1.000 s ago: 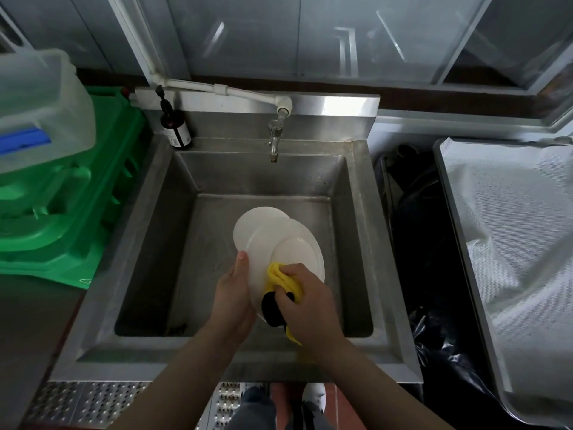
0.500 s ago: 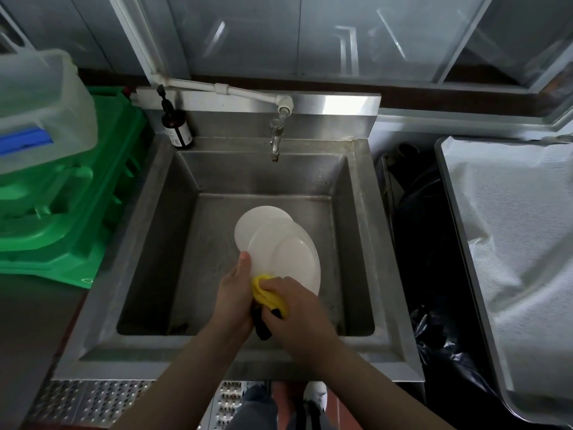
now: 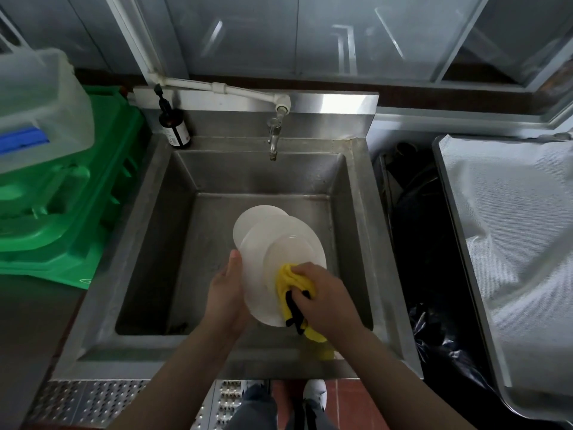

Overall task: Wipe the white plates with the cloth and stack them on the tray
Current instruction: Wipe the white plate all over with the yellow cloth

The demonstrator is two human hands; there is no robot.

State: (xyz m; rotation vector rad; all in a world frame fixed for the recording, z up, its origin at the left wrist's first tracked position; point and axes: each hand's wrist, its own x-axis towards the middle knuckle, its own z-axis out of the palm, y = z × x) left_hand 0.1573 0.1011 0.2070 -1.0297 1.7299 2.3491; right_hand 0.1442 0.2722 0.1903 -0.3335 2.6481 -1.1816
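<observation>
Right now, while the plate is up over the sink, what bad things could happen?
1. The left hand holds the tilted white plate only by its edge, while the right hand rubs it with the yellow cloth. A hard rub might make it slip.
2. A second plate lies right under it in the steel sink, so a drop could chip both.
3. The cloth's tail hangs over the sink's front rim and might snag.

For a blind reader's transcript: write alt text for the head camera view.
Over a steel sink, a person's left hand holds a white plate by its edge while the right hand rubs a yellow cloth on its face. Another white plate lies behind it, under a tap. A tray lined with white sheeting sits to the right.
</observation>
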